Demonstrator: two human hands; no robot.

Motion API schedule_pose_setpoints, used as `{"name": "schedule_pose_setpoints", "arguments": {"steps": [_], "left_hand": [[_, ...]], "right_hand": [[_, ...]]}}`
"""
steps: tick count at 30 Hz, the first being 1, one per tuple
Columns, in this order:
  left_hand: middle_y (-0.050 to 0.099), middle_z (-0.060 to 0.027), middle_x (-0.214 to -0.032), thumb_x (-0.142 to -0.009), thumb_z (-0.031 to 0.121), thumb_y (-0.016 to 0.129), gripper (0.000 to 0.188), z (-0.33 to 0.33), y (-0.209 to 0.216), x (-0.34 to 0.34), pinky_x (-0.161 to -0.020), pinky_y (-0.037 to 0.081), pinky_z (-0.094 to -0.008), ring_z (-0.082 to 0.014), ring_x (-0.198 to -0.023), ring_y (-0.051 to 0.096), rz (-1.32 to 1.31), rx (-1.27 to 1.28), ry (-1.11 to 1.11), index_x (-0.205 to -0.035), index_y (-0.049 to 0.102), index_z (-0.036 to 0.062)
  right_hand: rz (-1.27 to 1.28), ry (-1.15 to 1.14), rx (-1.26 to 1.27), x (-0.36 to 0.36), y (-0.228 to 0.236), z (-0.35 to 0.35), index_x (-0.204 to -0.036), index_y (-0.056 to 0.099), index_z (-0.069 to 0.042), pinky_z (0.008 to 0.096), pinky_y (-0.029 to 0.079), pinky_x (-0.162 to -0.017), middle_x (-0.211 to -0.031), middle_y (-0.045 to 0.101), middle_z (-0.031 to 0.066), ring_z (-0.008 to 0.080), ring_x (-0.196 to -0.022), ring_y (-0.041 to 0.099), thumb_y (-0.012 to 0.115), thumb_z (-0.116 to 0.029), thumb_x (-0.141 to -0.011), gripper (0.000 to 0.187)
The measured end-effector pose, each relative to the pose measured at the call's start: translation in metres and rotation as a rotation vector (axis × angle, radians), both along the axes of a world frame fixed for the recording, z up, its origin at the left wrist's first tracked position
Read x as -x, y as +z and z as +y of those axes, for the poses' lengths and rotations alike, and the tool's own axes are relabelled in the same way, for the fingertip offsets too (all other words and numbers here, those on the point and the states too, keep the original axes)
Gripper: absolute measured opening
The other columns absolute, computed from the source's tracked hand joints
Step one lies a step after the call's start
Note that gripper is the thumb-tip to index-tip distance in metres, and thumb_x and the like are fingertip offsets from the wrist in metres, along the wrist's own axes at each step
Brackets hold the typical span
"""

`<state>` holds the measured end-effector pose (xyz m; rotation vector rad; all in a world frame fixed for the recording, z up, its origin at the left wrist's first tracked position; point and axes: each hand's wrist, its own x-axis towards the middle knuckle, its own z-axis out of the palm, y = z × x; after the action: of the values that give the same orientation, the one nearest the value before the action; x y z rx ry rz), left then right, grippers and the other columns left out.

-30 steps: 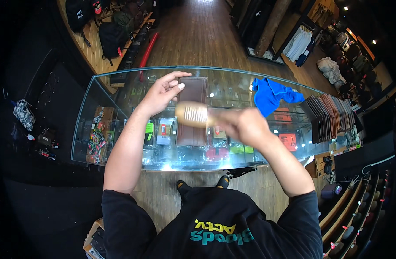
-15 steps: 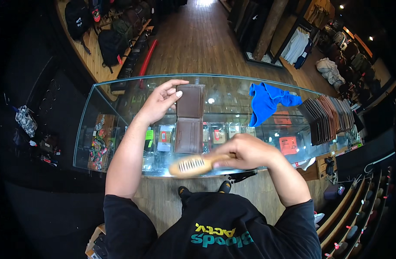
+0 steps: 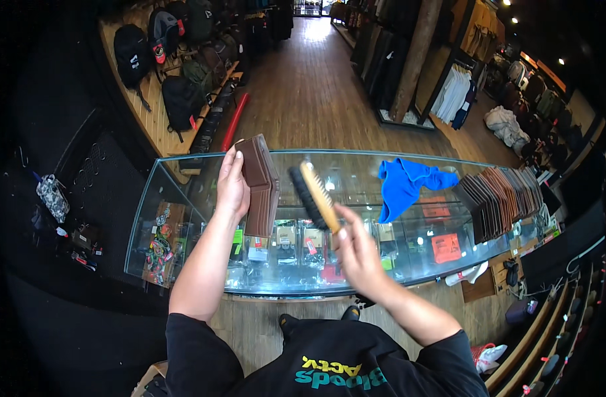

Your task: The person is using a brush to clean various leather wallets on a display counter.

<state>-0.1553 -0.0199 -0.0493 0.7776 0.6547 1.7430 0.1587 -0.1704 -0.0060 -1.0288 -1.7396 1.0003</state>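
Observation:
My left hand (image 3: 233,188) grips an unfolded brown leather wallet (image 3: 260,188) by its left edge, lifted and tilted above the glass counter (image 3: 356,268). A wooden-backed brush (image 3: 316,198) with dark bristles is in my right hand (image 3: 359,255), my fingers closed round its handle. Its bristles face left toward the wallet, with a gap between the two. Farther right on the glass lies a crumpled blue cloth (image 3: 408,188).
A row of standing wallets (image 3: 504,198) in black, brown and tan occupies the counter's right end. Packaged goods (image 3: 286,245) show beneath the glass. Backpacks (image 3: 180,102) hang at the far left; a wooden post (image 3: 415,63) rises beyond the counter.
My left hand has raised and tilted the wallet off the glass. My right hand has swung the brush upward from near the front edge and turned it on its side.

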Motion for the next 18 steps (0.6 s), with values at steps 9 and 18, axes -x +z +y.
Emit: {"name": "schedule_pose_setpoints", "arguments": {"steps": [9,18], "left_hand": [[0.066,-0.0076,-0.150,-0.122,0.025,0.054,0.037,-0.035,0.026,-0.075,-0.120,0.051,-0.0380,-0.0189,-0.139,0.064,0.023,0.025,-0.069,-0.156,0.055,0.0101],[0.073,-0.0082,-0.139,-0.121,0.022,0.057,0.036,-0.010,0.028,-0.016,-0.110,0.058,-0.0390,-0.0190,-0.125,0.071,-0.100,0.008,0.226,-0.153,0.059,0.0083]], "right_hand": [[-0.134,-0.145,-0.498,0.058,0.012,0.075,-0.176,0.032,-0.005,0.0479,0.058,-0.097,-0.124,0.071,0.0344,0.0482,-0.105,0.073,0.050,-0.001,-0.113,0.066],[-0.377,0.166,-0.187,0.035,-0.010,-0.020,-0.174,0.029,0.005,0.0516,0.061,-0.086,-0.108,0.074,0.0371,0.0507,-0.095,0.077,0.062,0.000,-0.107,0.075]]}}
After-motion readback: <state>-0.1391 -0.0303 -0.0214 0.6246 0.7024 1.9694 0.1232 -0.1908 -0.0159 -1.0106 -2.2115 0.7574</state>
